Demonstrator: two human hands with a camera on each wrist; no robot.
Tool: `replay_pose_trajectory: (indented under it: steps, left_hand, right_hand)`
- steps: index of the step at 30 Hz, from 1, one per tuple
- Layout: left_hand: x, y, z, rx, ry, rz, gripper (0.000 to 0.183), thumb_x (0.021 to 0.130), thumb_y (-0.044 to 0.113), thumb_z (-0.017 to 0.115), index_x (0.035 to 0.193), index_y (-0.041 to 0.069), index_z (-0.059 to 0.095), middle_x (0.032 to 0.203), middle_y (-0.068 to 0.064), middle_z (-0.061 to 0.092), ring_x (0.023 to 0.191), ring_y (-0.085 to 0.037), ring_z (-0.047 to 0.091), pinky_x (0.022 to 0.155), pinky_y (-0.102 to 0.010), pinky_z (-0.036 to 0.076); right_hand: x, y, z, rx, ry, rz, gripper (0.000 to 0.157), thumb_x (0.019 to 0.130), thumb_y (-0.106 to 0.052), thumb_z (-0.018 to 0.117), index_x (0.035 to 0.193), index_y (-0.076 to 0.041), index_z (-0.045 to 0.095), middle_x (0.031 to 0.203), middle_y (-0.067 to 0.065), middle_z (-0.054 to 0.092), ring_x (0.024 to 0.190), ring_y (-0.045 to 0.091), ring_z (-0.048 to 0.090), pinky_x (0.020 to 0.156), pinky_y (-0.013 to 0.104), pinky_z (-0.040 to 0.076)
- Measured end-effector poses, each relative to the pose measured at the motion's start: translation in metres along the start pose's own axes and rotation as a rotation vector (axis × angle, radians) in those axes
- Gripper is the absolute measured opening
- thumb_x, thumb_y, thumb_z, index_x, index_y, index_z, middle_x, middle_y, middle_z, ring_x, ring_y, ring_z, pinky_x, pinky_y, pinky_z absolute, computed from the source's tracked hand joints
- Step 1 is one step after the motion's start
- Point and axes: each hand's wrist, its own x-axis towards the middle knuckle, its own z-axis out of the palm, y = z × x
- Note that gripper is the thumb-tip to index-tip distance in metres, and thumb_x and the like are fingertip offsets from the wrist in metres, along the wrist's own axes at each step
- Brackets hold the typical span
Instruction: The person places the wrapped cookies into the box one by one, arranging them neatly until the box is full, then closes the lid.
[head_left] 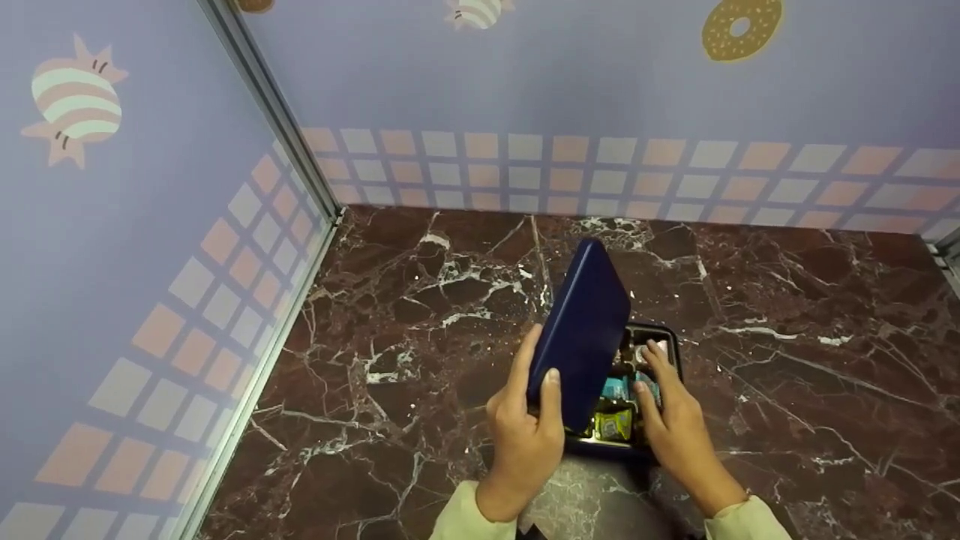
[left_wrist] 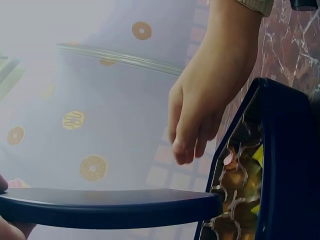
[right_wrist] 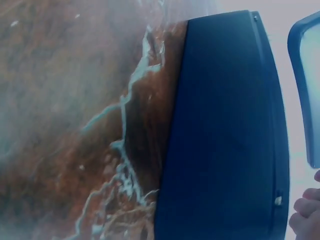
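A dark blue lid (head_left: 581, 330) stands steeply tilted over the left part of a dark blue box (head_left: 600, 448) on the floor. My left hand (head_left: 529, 427) grips the lid's near left edge, thumb on the outer face. Over the box's right side hovers my right hand (head_left: 679, 420), fingers loosely bent and holding nothing. Inside, a divided insert holds a yellow-green wrapped packet (head_left: 613, 426) and a blue wrapped piece (head_left: 615, 388). The lid hides the left compartments. In the left wrist view, the lid's edge (left_wrist: 110, 217) reaches the box's rim.
Dark red marble-patterned floor (head_left: 412, 360) with white veins surrounds the box. A lilac wall with pastel squares (head_left: 525, 90) stands behind it, and another patterned wall (head_left: 150, 247) runs along the left, with a metal strip at its foot.
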Motion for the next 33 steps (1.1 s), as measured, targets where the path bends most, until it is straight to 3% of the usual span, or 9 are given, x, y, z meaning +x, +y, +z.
replay_pose_trajectory:
  steps: [3,6,10,13,19,28,31,33]
  left_hand:
    - [-0.001,0.001,0.003,0.030,0.007,-0.002,0.047,0.092,-0.004,0.056,0.138,-0.004,0.048,0.127,-0.021,0.063,0.106,-0.025,0.068,0.087,-0.027,0.054]
    - [-0.001,0.001,0.004,0.043,0.006,-0.011,0.046,0.092,-0.002,0.056,0.138,-0.003,0.049,0.125,-0.019,0.064,0.104,-0.023,0.069,0.085,-0.026,0.055]
    - [-0.002,0.001,0.005,0.057,0.012,-0.021,0.046,0.092,-0.001,0.057,0.137,-0.002,0.050,0.124,-0.017,0.066,0.101,-0.021,0.070,0.083,-0.025,0.055]
    - [-0.003,0.001,0.005,0.064,0.021,-0.022,0.047,0.092,-0.001,0.058,0.138,-0.001,0.050,0.124,-0.016,0.066,0.101,-0.020,0.070,0.082,-0.024,0.055]
    - [-0.005,0.000,0.007,0.042,0.024,-0.018,0.047,0.091,-0.002,0.057,0.138,-0.002,0.050,0.126,-0.016,0.065,0.102,-0.021,0.069,0.083,-0.025,0.055]
    - [-0.006,-0.004,0.009,-0.023,0.002,-0.031,0.049,0.092,-0.003,0.056,0.140,-0.003,0.046,0.131,-0.018,0.061,0.110,-0.024,0.066,0.089,-0.028,0.053]
    - [-0.006,-0.005,0.009,0.010,-0.012,-0.030,0.050,0.092,-0.001,0.057,0.141,-0.003,0.046,0.133,-0.017,0.060,0.111,-0.024,0.066,0.090,-0.028,0.053]
    - [-0.006,-0.006,0.009,0.046,-0.036,-0.031,0.051,0.093,0.001,0.058,0.142,-0.001,0.045,0.134,-0.016,0.059,0.113,-0.023,0.065,0.091,-0.028,0.052]
  right_hand:
    - [0.000,-0.004,-0.001,0.013,-0.051,0.038,0.052,0.100,-0.017,0.051,0.151,-0.019,0.036,0.149,0.012,0.045,0.137,0.032,0.042,0.114,0.032,0.029]
    - [0.000,-0.008,-0.002,0.033,-0.087,0.053,0.052,0.102,-0.020,0.048,0.152,-0.020,0.034,0.147,0.011,0.048,0.137,0.031,0.041,0.111,0.046,0.030]
    - [-0.003,-0.011,0.000,0.047,-0.079,0.026,0.052,0.101,-0.017,0.048,0.151,-0.015,0.034,0.145,0.013,0.050,0.137,0.032,0.041,0.117,0.023,0.021]
    - [-0.006,-0.012,0.003,0.036,-0.069,0.005,0.054,0.100,-0.015,0.050,0.151,-0.010,0.034,0.146,0.015,0.048,0.134,0.032,0.045,0.109,0.004,0.014]
    - [-0.008,-0.013,0.002,0.052,-0.032,-0.023,0.055,0.098,-0.011,0.054,0.149,-0.003,0.035,0.147,0.019,0.045,0.132,0.030,0.045,0.108,0.002,0.017]
    - [-0.010,-0.013,-0.004,0.107,0.017,-0.064,0.068,0.091,-0.007,0.064,0.150,-0.004,0.033,0.149,0.020,0.041,0.136,-0.008,0.031,0.109,0.004,0.020]
    - [-0.010,-0.014,-0.007,0.108,0.022,-0.032,0.073,0.088,-0.010,0.069,0.151,-0.007,0.033,0.151,0.018,0.039,0.137,-0.009,0.029,0.109,0.004,0.019]
    - [-0.009,-0.015,-0.011,0.102,0.018,-0.001,0.077,0.087,-0.013,0.071,0.152,-0.010,0.030,0.153,0.017,0.036,0.138,0.000,0.033,0.108,0.003,0.019]
